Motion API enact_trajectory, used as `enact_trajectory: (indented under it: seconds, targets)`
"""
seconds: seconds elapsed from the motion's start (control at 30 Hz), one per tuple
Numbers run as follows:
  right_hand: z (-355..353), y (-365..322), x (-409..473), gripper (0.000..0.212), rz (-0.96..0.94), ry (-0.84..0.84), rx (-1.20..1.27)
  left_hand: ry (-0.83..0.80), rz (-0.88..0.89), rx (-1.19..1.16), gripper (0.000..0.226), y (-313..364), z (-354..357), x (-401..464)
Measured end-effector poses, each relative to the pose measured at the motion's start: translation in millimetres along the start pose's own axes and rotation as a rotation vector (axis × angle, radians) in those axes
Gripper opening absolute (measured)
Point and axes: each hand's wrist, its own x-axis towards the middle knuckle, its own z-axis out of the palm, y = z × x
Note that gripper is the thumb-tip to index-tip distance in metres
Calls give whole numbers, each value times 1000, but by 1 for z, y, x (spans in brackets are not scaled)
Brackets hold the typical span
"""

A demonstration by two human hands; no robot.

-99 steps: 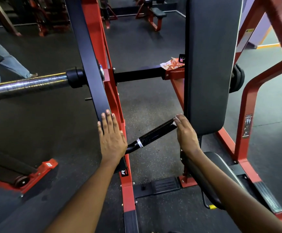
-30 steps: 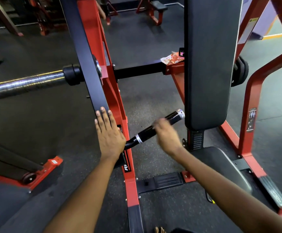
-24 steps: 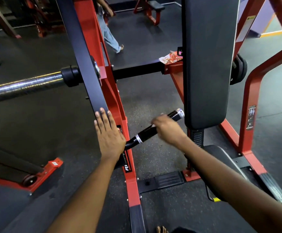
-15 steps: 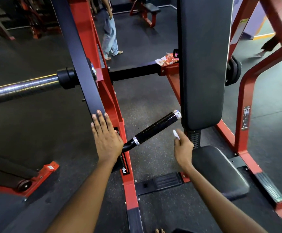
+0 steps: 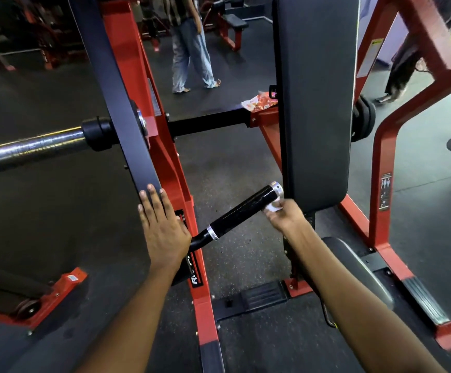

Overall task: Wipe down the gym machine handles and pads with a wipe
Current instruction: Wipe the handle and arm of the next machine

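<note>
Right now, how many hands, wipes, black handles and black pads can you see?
Hands: 2, left hand and right hand
Wipes: 1, white wipe
Black handles: 1, handle
Black pads: 2, back pad and seat pad
Total: 6

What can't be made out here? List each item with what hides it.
All from the head view:
- wipe: mostly hidden inside the right hand, and blurred.
- handle: its base disappears behind the left hand.
- seat pad: partly covered by the right forearm.
- back pad: top cut off by the frame edge.
- warning label: too small to read.
</note>
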Motion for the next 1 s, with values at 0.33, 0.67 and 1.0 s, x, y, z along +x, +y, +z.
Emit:
enact_trajectory:
  seconds: [0.33, 0.67, 1.0]
  targets:
    - [-19, 55, -14, 28, 129, -185, -271, 15, 8, -11, 73, 0, -1, -1]
    - [-28, 81, -42, 22, 145, -317, -448, 19, 9, -19, 75, 0, -1, -2]
    - [-45, 43, -29, 40, -1306, -292, -1544, 20, 5, -23, 79, 0, -2, -2]
